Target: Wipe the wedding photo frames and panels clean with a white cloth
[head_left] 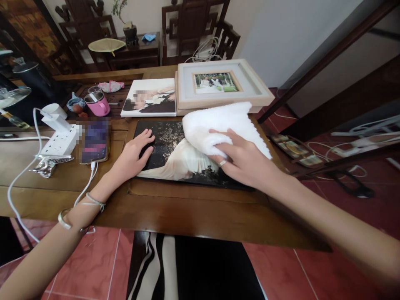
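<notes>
A dark photo panel [168,135] showing a long pale gown lies flat on the wooden table. On its left edge rests my left hand [134,153], fingers spread and nothing in them. My right hand [237,156] grips a bunched part of a fluffy white towel [231,118]. The towel is on the panel's right side and covers much of it. Part of the cloth spreads out beyond my fingers toward the panel's far right corner.
Behind the panel are a framed photo [215,83] in a pale wood box frame and a white-edged photo block [150,104]. To the left stand a pink mug [97,104], a phone [94,143] on its charging cable and a white power strip [62,139].
</notes>
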